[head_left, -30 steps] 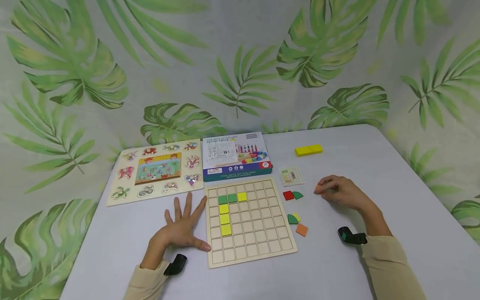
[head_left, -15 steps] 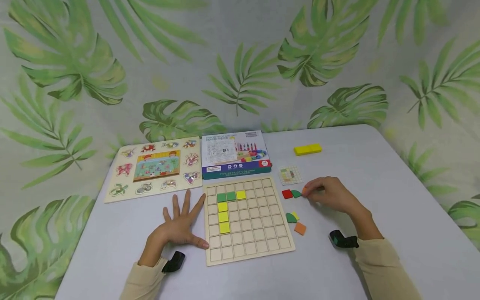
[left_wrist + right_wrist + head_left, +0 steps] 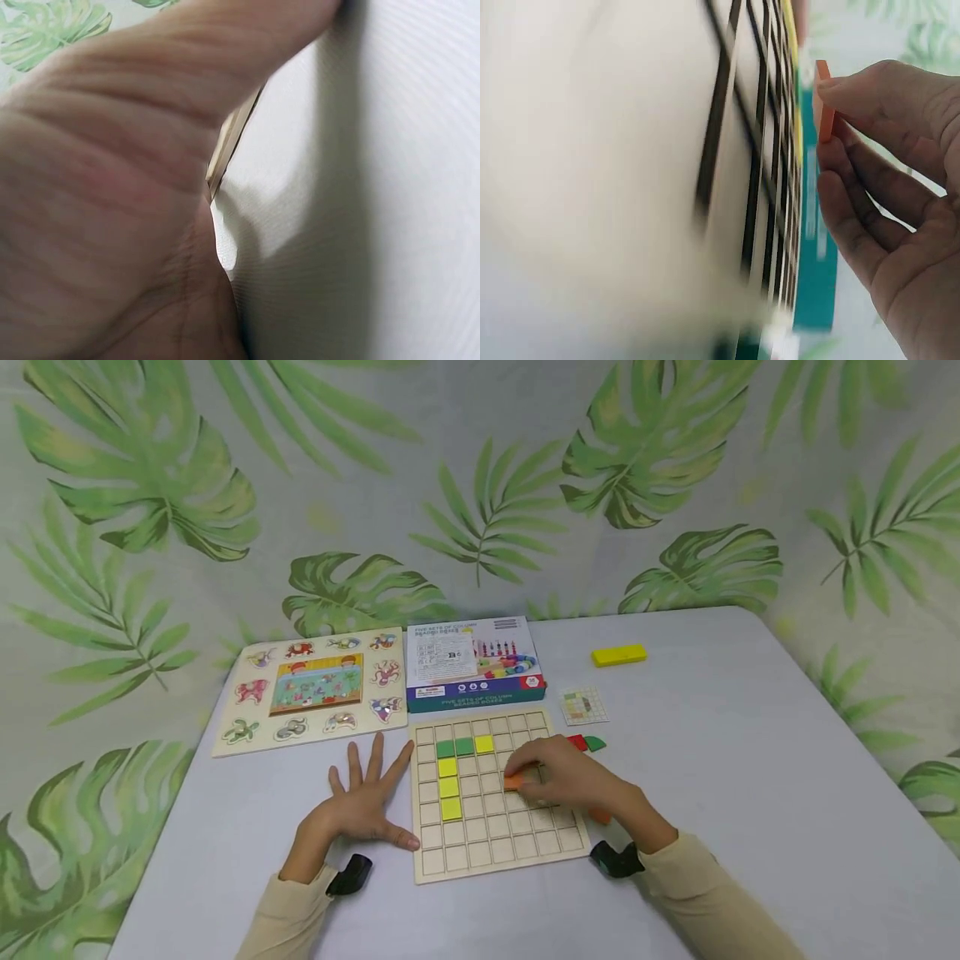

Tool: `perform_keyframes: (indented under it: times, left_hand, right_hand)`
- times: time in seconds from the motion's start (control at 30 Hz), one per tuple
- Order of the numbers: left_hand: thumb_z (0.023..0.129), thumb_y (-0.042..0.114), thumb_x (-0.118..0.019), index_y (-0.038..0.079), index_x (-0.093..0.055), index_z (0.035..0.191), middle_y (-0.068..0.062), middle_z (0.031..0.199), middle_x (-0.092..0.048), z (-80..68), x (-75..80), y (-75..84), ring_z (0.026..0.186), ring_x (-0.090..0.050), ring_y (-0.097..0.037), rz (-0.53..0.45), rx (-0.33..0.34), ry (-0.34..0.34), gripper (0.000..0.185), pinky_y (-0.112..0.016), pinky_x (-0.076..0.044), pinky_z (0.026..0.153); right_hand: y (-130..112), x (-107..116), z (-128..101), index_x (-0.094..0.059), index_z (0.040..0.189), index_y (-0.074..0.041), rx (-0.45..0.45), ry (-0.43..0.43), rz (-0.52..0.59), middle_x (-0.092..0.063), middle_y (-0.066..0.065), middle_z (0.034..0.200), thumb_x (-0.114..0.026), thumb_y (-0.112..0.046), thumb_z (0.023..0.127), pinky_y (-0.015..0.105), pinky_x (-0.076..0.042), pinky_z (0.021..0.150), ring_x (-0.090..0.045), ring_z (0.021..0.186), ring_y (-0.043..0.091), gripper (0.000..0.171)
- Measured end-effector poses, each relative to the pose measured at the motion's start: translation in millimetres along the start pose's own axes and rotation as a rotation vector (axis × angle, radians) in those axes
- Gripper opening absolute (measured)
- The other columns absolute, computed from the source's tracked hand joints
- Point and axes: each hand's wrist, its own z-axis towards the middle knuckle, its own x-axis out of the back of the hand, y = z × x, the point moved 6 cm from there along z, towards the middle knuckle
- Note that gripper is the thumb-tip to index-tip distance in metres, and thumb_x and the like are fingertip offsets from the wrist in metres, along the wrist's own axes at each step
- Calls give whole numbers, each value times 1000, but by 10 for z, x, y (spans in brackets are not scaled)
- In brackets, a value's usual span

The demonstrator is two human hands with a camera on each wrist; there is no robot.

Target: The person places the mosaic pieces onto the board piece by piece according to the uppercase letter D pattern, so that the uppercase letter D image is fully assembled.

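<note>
While the left hand lies flat on the table with fingers spread, just left of the grid board, the right hand pinches an orange tile between thumb and fingertips, held just over the board's middle squares. Green and yellow tiles fill squares near the board's upper left; a red piece lies off its right edge.
</note>
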Motion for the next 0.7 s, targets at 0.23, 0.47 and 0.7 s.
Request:
perform_keyframes:
  times: [0.23, 0.47, 0.7]
  left_hand:
    - [56, 64, -89, 23, -3, 163, -25, 162, 27, 7, 5, 0, 137, 39, -57, -14, -5, -12, 143, -81, 21, 100]
    - [52, 73, -84, 28, -1, 162, -22, 162, 29, 43, -32, -62, 137, 40, -54, 8, -16, -1, 146, -80, 23, 99]
    - [55, 68, -86, 24, -1, 163, -25, 161, 29, 5, -2, -2, 136, 38, -58, -1, -17, -10, 144, -82, 21, 99]
  right_hand:
    - [-407, -349, 265, -78, 106, -16, 67, -90, -34, -73, -11, 103, -74, -14, 90, 33, -51, 97, -62, 98, 7, 17]
    - [-598, -576, 355, -79, 108, -15, 149, -144, -132, -74, -9, 109, -66, -8, 91, 30, -47, 103, -63, 107, 8, 23]
    - [-694, -669, 302, -81, 105, -17, 242, -133, -265, -71, -8, 114, -70, -20, 95, 27, -48, 103, -61, 111, 9, 15]
